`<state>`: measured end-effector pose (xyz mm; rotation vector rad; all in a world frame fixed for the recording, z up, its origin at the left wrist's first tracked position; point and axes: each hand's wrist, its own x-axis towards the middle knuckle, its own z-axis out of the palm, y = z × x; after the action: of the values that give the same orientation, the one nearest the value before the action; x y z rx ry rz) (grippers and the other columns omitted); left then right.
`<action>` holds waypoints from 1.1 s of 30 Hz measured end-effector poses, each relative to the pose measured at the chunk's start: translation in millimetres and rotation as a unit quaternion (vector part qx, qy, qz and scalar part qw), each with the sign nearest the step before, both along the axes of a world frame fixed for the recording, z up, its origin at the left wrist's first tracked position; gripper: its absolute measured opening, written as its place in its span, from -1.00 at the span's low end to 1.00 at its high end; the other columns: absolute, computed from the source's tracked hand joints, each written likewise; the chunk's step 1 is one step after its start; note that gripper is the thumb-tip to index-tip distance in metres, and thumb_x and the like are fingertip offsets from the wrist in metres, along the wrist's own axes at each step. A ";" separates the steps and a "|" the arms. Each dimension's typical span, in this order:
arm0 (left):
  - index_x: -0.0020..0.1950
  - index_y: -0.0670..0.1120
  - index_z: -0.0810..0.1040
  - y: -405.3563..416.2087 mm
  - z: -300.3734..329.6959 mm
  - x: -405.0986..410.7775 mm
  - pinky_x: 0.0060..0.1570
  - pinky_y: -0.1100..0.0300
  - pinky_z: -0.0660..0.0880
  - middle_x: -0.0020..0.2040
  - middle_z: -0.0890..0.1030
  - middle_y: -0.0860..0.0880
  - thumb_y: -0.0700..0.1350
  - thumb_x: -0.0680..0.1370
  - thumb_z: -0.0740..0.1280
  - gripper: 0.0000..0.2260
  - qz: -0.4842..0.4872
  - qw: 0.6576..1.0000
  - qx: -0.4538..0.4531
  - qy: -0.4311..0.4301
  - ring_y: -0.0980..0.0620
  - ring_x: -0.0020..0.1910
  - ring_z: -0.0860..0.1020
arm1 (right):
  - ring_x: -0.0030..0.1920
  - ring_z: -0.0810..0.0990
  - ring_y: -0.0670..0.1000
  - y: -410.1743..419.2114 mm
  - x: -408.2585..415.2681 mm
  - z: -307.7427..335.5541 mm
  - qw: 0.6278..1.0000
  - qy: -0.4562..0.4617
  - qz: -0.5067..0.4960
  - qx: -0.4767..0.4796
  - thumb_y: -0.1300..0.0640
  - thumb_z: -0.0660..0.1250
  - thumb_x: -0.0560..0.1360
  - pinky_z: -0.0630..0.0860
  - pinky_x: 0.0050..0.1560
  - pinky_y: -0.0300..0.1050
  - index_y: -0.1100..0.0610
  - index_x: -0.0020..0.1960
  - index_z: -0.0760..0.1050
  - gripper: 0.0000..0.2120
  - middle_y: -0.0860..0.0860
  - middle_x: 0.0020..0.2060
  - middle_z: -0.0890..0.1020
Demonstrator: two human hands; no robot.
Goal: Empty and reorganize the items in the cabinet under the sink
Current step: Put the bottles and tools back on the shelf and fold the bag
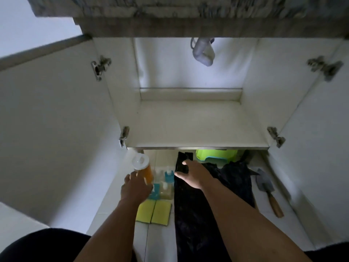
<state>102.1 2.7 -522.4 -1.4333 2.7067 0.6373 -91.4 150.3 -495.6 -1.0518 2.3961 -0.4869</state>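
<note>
The cabinet (pixel 192 125) under the sink stands with both doors swung wide, its white floor bare. My left hand (pixel 135 188) is wrapped around an orange bottle (pixel 148 173) with a white cap, held just below the cabinet's front edge. My right hand (pixel 192 174) hovers with spread fingers over a dark cloth (pixel 198 214) that lies on the tiled floor. Beside the orange bottle stand small blue and clear bottles (pixel 167 181). Two yellow sponges (pixel 154 212) lie in front of them.
A grey drain pipe (pixel 203 52) hangs at the cabinet's top. A green plastic stool (pixel 216 155) sits under the cabinet edge. A garden trowel (pixel 269 191) with a wooden handle lies at right. The open doors (pixel 56 129) flank both sides.
</note>
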 end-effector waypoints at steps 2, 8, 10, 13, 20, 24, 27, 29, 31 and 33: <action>0.52 0.00 0.29 -10.0 2.3 3.4 0.32 -0.13 0.44 0.43 0.45 -0.08 0.20 0.49 0.36 -0.34 0.006 1.000 0.012 0.013 -0.16 0.42 0.39 | 0.35 0.47 0.08 -18.9 2.6 8.7 1.000 0.003 0.011 -0.010 -0.37 0.30 0.46 0.43 0.32 -0.02 0.03 0.45 0.37 -0.29 0.07 0.37 0.47; 0.53 -0.01 0.29 -39.7 -1.9 -5.7 0.30 -0.15 0.45 0.41 0.46 -0.11 0.20 0.49 0.37 -0.32 0.042 0.996 0.070 0.043 -0.20 0.37 0.44 | 0.43 0.40 0.06 -71.5 8.6 9.8 0.999 0.000 0.039 -0.023 -0.23 0.31 0.54 0.35 0.40 -0.06 0.01 0.50 0.33 -0.39 0.02 0.45 0.43; 0.53 -0.01 0.30 -48.9 -9.7 -12.2 0.28 -0.14 0.46 0.40 0.47 -0.11 0.18 0.49 0.37 -0.34 0.062 0.992 0.089 0.057 -0.20 0.36 0.46 | 0.43 0.41 0.07 -90.1 9.4 -0.6 0.999 -0.013 0.039 -0.022 -0.22 0.32 0.54 0.35 0.40 -0.06 0.00 0.50 0.32 -0.39 0.02 0.45 0.42; 0.51 0.00 0.34 -65.5 -30.2 -20.6 0.24 -0.17 0.50 0.36 0.51 -0.11 0.17 0.48 0.31 -0.38 0.109 0.980 0.138 0.090 -0.20 0.31 0.50 | 0.40 0.44 0.07 -118.4 7.9 -21.7 0.998 -0.040 0.037 -0.019 -0.19 0.35 0.53 0.39 0.38 -0.08 -0.03 0.48 0.33 -0.42 0.03 0.44 0.45; 0.49 -0.15 0.38 -100.1 -70.7 -40.4 0.31 -0.01 0.39 0.44 0.47 -0.16 -0.09 0.66 0.19 -0.60 0.216 0.943 0.207 0.149 -0.18 0.39 0.45 | 0.38 0.44 0.14 -187.2 1.8 -76.1 0.996 -0.044 0.073 0.026 -0.24 0.46 0.38 0.43 0.35 0.08 0.00 0.53 0.22 -0.17 0.08 0.38 0.45; 0.51 -0.14 0.41 -124.1 -91.8 -42.7 0.44 -0.02 0.31 0.50 0.42 -0.14 -0.22 0.62 0.18 -0.58 0.242 0.919 0.243 0.194 -0.15 0.46 0.39 | 0.27 0.50 0.13 -218.1 9.7 -103.2 0.994 -0.010 0.100 0.040 -0.38 0.44 0.27 0.45 0.28 0.16 -0.04 0.49 0.20 -0.07 0.05 0.26 0.49; 0.44 -0.12 0.49 -137.7 -97.2 -41.5 0.42 -0.03 0.37 0.43 0.51 -0.13 -0.28 0.58 0.19 -0.57 0.257 0.909 0.258 0.204 -0.14 0.41 0.45 | 0.24 0.52 0.11 -236.7 20.1 -124.5 0.996 -0.006 0.083 0.018 -0.37 0.49 0.22 0.48 0.24 0.20 -0.11 0.49 0.09 0.00 0.01 0.23 0.50; 0.45 -0.11 0.50 -142.6 -97.6 -40.2 0.37 -0.02 0.43 0.38 0.55 -0.12 -0.33 0.56 0.20 -0.54 0.244 0.907 0.275 0.205 -0.11 0.37 0.50 | 0.20 0.56 0.09 -243.5 22.0 -134.8 0.997 -0.031 0.062 -0.014 -0.30 0.55 0.13 0.52 0.18 0.19 -0.10 0.42 0.12 0.02 -0.04 0.19 0.53; 0.45 -0.10 0.50 -144.3 -99.1 -37.3 0.33 -0.02 0.48 0.37 0.56 -0.12 -0.40 0.51 0.20 -0.47 0.214 0.913 0.278 0.206 -0.07 0.35 0.52 | 0.16 0.59 0.08 -244.0 20.4 -137.5 0.997 -0.049 0.050 -0.036 -0.26 0.58 0.07 0.55 0.16 0.17 -0.07 0.37 0.16 0.01 -0.06 0.15 0.56; 0.45 -0.08 0.49 -145.4 -99.8 -32.3 0.34 0.07 0.46 0.40 0.54 -0.12 -0.45 0.47 0.19 -0.42 0.187 0.923 0.267 0.203 -0.03 0.39 0.50 | 0.14 0.61 0.06 -240.0 19.3 -135.8 0.995 -0.059 0.044 -0.062 -0.24 0.59 0.06 0.57 0.15 0.12 -0.04 0.35 0.21 -0.01 -0.07 0.13 0.58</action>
<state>69.8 -142.7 -622.2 -1.8017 2.1930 1.7074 -72.0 -89.7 -631.3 -1.1435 2.2298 -0.6541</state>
